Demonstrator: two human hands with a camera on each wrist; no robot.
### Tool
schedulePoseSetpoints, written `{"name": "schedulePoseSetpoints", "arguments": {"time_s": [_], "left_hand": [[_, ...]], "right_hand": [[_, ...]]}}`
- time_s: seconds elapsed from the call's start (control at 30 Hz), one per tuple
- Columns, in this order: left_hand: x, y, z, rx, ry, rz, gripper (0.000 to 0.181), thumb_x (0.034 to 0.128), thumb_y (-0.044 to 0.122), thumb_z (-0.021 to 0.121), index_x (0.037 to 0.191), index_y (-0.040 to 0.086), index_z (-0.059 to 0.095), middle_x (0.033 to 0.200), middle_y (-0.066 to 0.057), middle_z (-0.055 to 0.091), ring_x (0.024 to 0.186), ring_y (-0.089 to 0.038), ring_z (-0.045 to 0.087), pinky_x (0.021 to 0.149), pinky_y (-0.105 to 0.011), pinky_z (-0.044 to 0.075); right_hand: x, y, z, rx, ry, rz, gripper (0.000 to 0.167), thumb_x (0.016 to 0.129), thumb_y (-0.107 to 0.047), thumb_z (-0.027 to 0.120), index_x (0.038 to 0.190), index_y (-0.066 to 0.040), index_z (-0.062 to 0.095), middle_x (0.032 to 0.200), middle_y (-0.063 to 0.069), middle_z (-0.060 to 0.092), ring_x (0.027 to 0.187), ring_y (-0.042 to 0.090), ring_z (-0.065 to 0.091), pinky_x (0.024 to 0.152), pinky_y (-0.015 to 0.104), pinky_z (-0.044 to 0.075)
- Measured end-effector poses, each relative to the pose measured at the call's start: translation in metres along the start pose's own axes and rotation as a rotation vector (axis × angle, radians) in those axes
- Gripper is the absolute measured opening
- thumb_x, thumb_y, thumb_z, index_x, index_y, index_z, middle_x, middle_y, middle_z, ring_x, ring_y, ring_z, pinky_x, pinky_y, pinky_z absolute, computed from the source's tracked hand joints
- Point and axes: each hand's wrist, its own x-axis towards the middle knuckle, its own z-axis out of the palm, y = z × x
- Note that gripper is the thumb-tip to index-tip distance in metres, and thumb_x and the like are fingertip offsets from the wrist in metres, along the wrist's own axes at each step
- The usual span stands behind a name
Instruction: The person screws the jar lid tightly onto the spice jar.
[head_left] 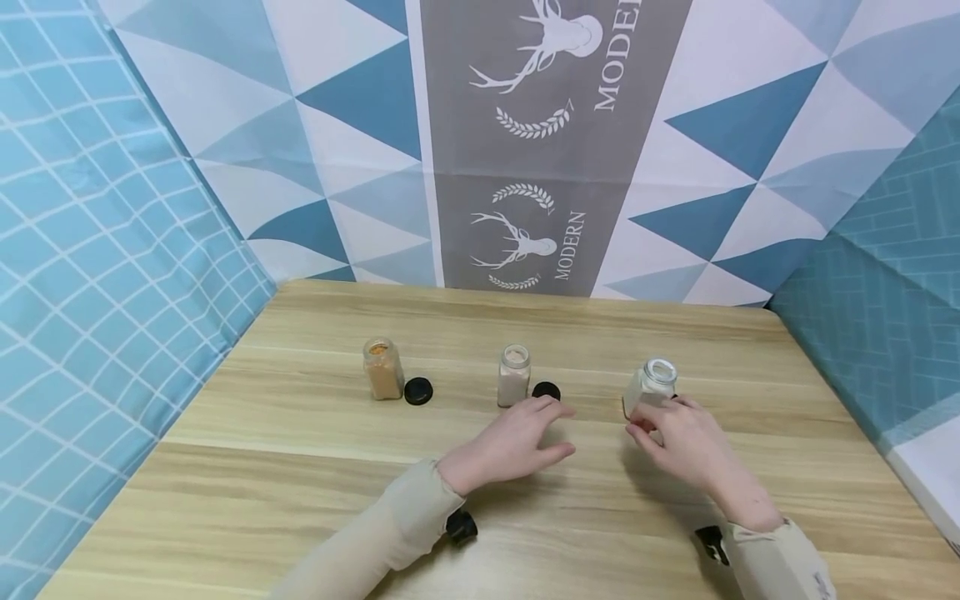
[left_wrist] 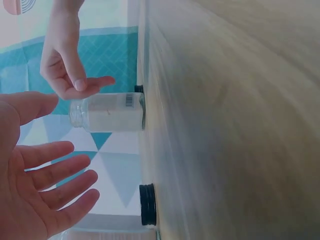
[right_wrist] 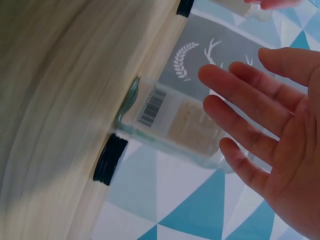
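A glass jar of pale powder [head_left: 647, 390] stands uncapped on the table's right side. My right hand [head_left: 686, 437] is in front of it with relaxed fingers; whether a fingertip touches the glass I cannot tell. Its black lid [right_wrist: 110, 159] lies beside the base, mostly hidden by the hand in the head view. My left hand [head_left: 510, 442] hovers, fingers spread and holding nothing, near a black lid [head_left: 547, 390] and an uncapped jar of pinkish-beige powder [head_left: 513, 379]. Farther left stands an uncapped jar of orange contents [head_left: 384, 371], with its black lid [head_left: 418, 391] at its right.
All this stands on a light wooden table [head_left: 300, 500]. A patterned cloth wall [head_left: 517, 167] rises behind its back edge, and blue cloth panels [head_left: 90, 250] flank the sides. Black straps show at both wrists.
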Motion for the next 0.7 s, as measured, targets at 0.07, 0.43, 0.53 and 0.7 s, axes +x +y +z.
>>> {"name": "schedulePoseSetpoints", "arguments": {"time_s": [0.07, 0.43, 0.53, 0.7], "left_hand": [[0.003, 0.001, 0.002, -0.018, -0.004, -0.028, 0.048, 0.0883, 0.041, 0.055, 0.127, 0.012, 0.05, 0.12, 0.0, 0.055, 0.111, -0.013, 0.052, 0.095, -0.026, 0.042], [0.018, 0.007, 0.012, -0.145, -0.003, -0.133, 0.048, 0.0882, 0.04, 0.056, 0.127, 0.012, 0.05, 0.123, 0.001, 0.054, 0.108, -0.011, 0.054, 0.089, -0.024, 0.044], [0.022, 0.008, 0.015, -0.173, -0.005, -0.145, 0.048, 0.0882, 0.038, 0.056, 0.127, 0.011, 0.05, 0.125, 0.001, 0.054, 0.108, -0.01, 0.054, 0.089, -0.023, 0.044], [0.026, 0.009, 0.021, -0.184, -0.011, -0.165, 0.048, 0.0878, 0.037, 0.057, 0.127, 0.01, 0.049, 0.124, 0.0, 0.054, 0.107, -0.011, 0.054, 0.088, -0.024, 0.045]], "right_hand": [[0.0, 0.003, 0.0, 0.0, -0.004, 0.011, 0.008, 0.075, -0.021, 0.071, 0.076, -0.019, 0.063, 0.066, -0.011, 0.06, 0.064, 0.008, 0.058, 0.075, 0.042, 0.045], [-0.005, 0.018, -0.008, 0.018, -0.042, 0.113, 0.008, 0.075, -0.019, 0.071, 0.074, -0.02, 0.062, 0.067, -0.01, 0.062, 0.064, 0.01, 0.058, 0.073, 0.045, 0.044], [-0.007, 0.022, -0.009, 0.013, -0.058, 0.125, 0.008, 0.075, -0.018, 0.07, 0.075, -0.02, 0.062, 0.069, -0.009, 0.062, 0.065, 0.011, 0.059, 0.072, 0.046, 0.044], [-0.007, 0.028, -0.01, 0.008, -0.034, 0.121, 0.008, 0.074, -0.018, 0.071, 0.074, -0.018, 0.063, 0.069, -0.007, 0.064, 0.066, 0.013, 0.06, 0.073, 0.046, 0.043]]}}
